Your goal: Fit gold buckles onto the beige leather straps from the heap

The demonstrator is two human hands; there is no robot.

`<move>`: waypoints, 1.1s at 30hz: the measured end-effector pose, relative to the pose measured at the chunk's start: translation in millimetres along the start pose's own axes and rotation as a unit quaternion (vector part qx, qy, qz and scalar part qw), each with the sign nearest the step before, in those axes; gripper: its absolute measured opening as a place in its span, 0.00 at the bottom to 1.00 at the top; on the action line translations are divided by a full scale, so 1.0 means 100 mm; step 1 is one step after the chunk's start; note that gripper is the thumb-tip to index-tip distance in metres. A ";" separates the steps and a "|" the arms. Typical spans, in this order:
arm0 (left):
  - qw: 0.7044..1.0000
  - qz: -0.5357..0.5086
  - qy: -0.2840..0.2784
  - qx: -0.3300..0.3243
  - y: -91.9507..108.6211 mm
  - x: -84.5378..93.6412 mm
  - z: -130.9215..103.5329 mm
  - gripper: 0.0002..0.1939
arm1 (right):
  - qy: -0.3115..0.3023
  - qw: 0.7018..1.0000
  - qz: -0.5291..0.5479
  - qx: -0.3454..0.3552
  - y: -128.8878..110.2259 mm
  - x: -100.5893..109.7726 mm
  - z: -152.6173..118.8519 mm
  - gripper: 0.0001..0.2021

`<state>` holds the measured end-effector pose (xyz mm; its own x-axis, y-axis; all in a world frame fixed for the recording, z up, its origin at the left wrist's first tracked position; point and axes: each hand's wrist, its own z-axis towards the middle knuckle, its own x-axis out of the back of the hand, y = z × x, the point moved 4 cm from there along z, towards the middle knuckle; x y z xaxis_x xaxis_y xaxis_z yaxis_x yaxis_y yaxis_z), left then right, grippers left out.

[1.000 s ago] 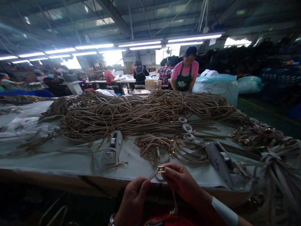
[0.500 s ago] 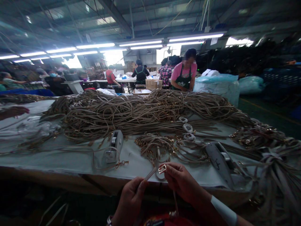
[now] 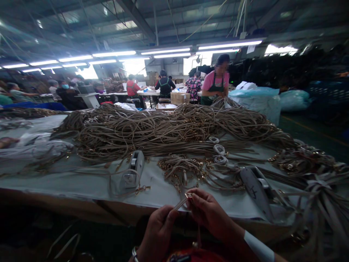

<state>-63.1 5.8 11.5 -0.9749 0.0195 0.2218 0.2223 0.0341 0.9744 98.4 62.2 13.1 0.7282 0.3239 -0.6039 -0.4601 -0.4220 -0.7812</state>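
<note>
Close to my body, at the table's front edge, my left hand [image 3: 160,227] pinches a narrow beige strap [image 3: 180,204] between thumb and fingers. The strap's end reaches up to a small gold buckle [image 3: 188,195], which my right hand [image 3: 207,211] grips at its fingertips. Whether the strap passes through the buckle I cannot tell. Another length of strap hangs below my right hand toward my lap. Just beyond my hands lies a small bundle of beige straps [image 3: 180,165] with gold metal fittings.
A big heap of straps [image 3: 141,127] covers the table's middle. Grey tape dispensers stand to the left [image 3: 134,169] and right [image 3: 256,189]. White coiled rolls [image 3: 219,149] lie between. Bundled straps [image 3: 324,203] hang over the right edge. A co-worker [image 3: 216,82] stands across the table.
My left hand has moved right and brought the strap's end up to the buckle. The co-worker across the table has lifted a bunch of straps. Another person's hand at far left has drawn back.
</note>
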 end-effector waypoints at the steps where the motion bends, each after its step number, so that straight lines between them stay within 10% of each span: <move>1: 1.000 -0.005 0.003 0.002 -0.01 -0.01 0.00 0.22 | -0.004 1.000 0.002 0.003 0.03 0.00 0.01 0.15; 27: 0.980 -0.186 -0.071 0.001 -0.28 -0.34 0.04 0.19 | -0.042 0.939 -0.320 0.115 0.03 -0.03 -0.06 0.15; 33: 0.995 -0.012 -0.048 -0.084 -0.16 -0.28 0.01 0.18 | -0.018 0.945 -0.314 0.090 0.06 0.04 -0.06 0.15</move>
<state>-39.1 5.8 -10.5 -0.9725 0.1172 0.2011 0.1855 -0.1318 0.9738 101.7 56.2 6.8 0.8706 0.4918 -0.0158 -0.0248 0.0119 -0.9996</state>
